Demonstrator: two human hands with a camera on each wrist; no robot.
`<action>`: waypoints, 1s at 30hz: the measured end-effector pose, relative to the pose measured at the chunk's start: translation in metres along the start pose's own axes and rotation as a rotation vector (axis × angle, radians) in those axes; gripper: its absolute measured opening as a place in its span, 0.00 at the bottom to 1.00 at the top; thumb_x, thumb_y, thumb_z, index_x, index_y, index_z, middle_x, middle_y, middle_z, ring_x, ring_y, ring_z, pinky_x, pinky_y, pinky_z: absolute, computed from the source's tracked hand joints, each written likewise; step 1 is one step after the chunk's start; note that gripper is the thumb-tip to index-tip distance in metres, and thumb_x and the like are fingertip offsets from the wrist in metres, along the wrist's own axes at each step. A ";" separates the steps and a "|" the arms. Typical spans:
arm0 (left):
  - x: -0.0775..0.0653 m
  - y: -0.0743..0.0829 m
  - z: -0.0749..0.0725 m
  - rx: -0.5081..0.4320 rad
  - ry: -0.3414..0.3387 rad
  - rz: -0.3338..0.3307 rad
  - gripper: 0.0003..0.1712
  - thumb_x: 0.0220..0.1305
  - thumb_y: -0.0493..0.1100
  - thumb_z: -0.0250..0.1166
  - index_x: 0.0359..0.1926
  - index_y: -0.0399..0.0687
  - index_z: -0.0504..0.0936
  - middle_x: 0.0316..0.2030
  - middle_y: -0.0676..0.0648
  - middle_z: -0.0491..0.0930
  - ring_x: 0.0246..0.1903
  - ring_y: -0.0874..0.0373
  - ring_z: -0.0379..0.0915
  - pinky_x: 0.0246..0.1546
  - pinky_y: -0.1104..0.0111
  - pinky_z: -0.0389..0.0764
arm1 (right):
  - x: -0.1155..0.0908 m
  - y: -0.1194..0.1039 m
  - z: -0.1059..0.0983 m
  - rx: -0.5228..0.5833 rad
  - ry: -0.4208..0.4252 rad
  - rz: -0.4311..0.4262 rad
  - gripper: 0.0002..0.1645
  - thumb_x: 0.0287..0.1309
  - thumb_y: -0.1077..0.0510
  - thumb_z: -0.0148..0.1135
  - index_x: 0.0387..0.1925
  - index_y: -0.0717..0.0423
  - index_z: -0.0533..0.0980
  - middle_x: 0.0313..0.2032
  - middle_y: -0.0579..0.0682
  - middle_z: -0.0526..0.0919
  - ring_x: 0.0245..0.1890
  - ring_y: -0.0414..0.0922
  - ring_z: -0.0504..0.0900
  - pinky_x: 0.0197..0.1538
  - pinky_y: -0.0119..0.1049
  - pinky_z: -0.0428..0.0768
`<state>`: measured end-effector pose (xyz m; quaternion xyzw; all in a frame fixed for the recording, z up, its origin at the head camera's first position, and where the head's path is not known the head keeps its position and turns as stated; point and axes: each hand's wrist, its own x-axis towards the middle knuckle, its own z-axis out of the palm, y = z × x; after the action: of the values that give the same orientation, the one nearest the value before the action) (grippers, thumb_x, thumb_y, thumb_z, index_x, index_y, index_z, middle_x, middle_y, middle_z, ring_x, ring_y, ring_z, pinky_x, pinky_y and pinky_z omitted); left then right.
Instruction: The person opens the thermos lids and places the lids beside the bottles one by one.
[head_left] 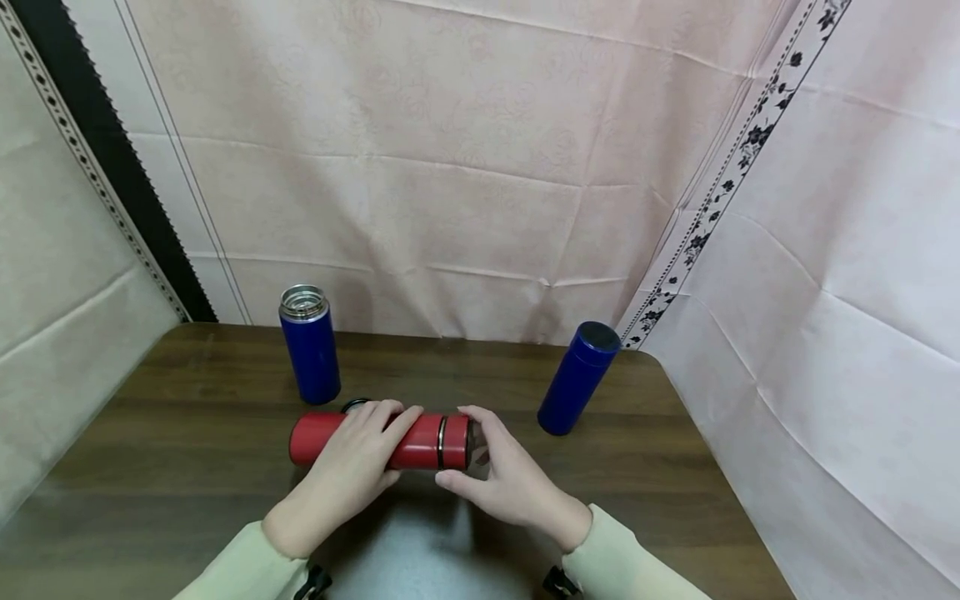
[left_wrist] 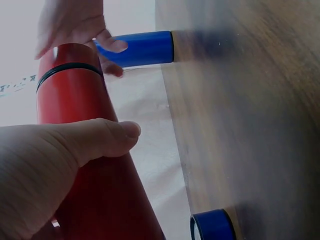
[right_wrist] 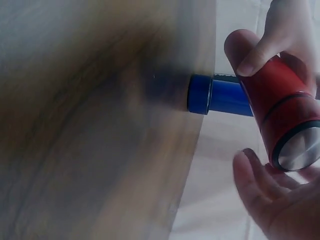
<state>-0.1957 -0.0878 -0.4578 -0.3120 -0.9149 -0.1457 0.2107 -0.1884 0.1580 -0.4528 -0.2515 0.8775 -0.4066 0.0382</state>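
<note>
Red flask (head_left: 417,447) held level above worktop (head_left: 652,483), near middle, lid end (head_left: 455,443) toward 3 o'clock; left hand (head_left: 352,464) wraps its body, thumb on near side; right hand (head_left: 510,477) at lid end, fingers and thumb spread wide around it, cannot tell if touching; small blue lid (left_wrist: 215,226) just beyond flask at 11 o'clock, partly hidden in head view; farther out at 11, upright uncapped blue flask (head_left: 311,358), steel mouth (head_left: 303,302) showing; near 2 o'clock, upright capped blue flask (head_left: 577,382)

The left thermos (head_left: 311,354) stands on the bench (head_left: 187,450) behind a lid (left_wrist: 217,225), the right thermos (head_left: 573,383) well apart, while the held thermos (head_left: 422,446) is crosswise before that lid.
</note>
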 end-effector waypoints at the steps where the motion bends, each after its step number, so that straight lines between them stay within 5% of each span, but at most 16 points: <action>1: -0.001 0.000 0.000 0.002 0.002 0.003 0.48 0.37 0.44 0.82 0.63 0.48 0.71 0.48 0.44 0.74 0.49 0.47 0.70 0.54 0.48 0.72 | 0.000 0.000 0.000 0.028 -0.005 0.023 0.45 0.57 0.33 0.62 0.70 0.37 0.54 0.51 0.42 0.73 0.42 0.40 0.77 0.43 0.37 0.80; 6: -0.002 0.000 -0.002 0.008 0.006 0.006 0.49 0.38 0.42 0.82 0.65 0.50 0.70 0.50 0.44 0.73 0.51 0.47 0.69 0.55 0.48 0.71 | 0.003 0.001 0.001 0.080 -0.002 0.084 0.31 0.66 0.36 0.51 0.65 0.42 0.60 0.45 0.45 0.77 0.39 0.41 0.78 0.42 0.36 0.78; 13: -0.002 -0.001 -0.005 0.000 -0.020 -0.013 0.49 0.39 0.43 0.82 0.65 0.50 0.69 0.50 0.44 0.73 0.51 0.47 0.69 0.56 0.48 0.70 | 0.004 0.003 0.001 0.094 -0.031 0.081 0.35 0.60 0.34 0.58 0.64 0.38 0.60 0.43 0.43 0.77 0.39 0.41 0.78 0.40 0.35 0.80; 22: -0.001 -0.002 -0.005 0.008 -0.017 -0.023 0.50 0.38 0.42 0.82 0.65 0.51 0.69 0.50 0.45 0.73 0.50 0.47 0.69 0.56 0.48 0.71 | 0.001 0.003 -0.001 -0.036 0.005 -0.110 0.46 0.56 0.47 0.69 0.69 0.35 0.52 0.53 0.40 0.67 0.43 0.41 0.76 0.45 0.39 0.81; 30: -0.001 0.000 -0.003 0.022 -0.004 -0.011 0.49 0.38 0.42 0.82 0.64 0.51 0.71 0.49 0.44 0.73 0.50 0.47 0.69 0.56 0.48 0.71 | 0.003 0.001 -0.002 0.085 0.005 0.050 0.45 0.56 0.34 0.64 0.69 0.33 0.54 0.58 0.41 0.69 0.44 0.40 0.77 0.46 0.38 0.80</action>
<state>-0.1940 -0.0896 -0.4562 -0.3047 -0.9186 -0.1363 0.2116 -0.1919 0.1585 -0.4520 -0.2269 0.8654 -0.4431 0.0569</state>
